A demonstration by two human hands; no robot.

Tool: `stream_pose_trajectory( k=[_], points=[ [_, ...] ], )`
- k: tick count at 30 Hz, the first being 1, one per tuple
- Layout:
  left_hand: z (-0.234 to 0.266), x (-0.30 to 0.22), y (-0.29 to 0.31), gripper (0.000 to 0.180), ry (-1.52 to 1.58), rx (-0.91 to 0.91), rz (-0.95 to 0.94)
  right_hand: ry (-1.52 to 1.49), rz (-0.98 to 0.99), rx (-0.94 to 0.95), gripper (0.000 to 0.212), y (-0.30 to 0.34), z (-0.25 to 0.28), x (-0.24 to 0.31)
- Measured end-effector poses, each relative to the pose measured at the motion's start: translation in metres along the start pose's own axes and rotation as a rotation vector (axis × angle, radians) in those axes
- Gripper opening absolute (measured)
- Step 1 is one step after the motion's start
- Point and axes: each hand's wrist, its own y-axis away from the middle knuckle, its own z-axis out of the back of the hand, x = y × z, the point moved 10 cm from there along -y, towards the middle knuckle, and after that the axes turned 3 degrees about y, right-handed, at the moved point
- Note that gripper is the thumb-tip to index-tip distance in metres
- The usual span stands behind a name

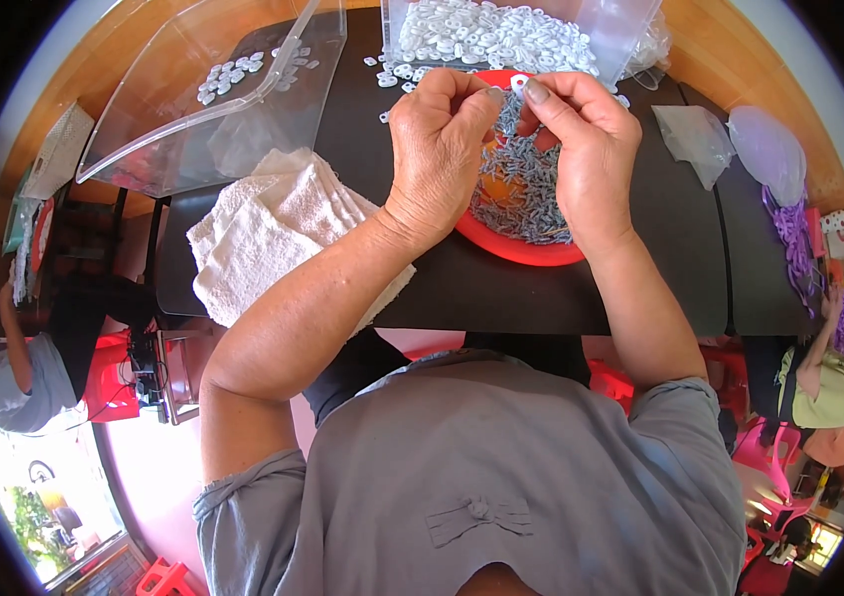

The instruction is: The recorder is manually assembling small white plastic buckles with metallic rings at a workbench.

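Observation:
Both hands are raised over a red basin (516, 248) that holds many small grey screw-like pieces (531, 204). My right hand (591, 139) pinches a small white plastic piece with a hole (519, 82) between thumb and fingers. Close beside it, my left hand (442, 139) is closed in a pinch, thumb against forefinger; what sits between those fingertips is too small to make out. Just past the hands, a clear bin (615, 40) is heaped with similar white plastic pieces (491, 35). Several more lie loose on the dark table near it.
A folded cream towel (273, 228) lies left of the basin, partly under my left forearm. Behind it a large clear plastic box (173, 149) leans tilted, with white pieces inside or behind it. Plastic bags (695, 139) and purple cords (789, 233) lie at right. Other people sit at both sides.

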Motion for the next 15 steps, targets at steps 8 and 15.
stream_pose_trajectory(
  k=[8,15],
  points=[
    [0.0,0.002,0.002,0.013,0.073,0.003,0.049,-0.073,-0.08,0.056,0.014,-0.002,-0.003,-0.009],
    [-0.002,-0.003,0.001,0.014,0.099,0.014,0.02,-0.08,-0.12,0.137,0.016,-0.003,-0.007,-0.014]
  ],
)
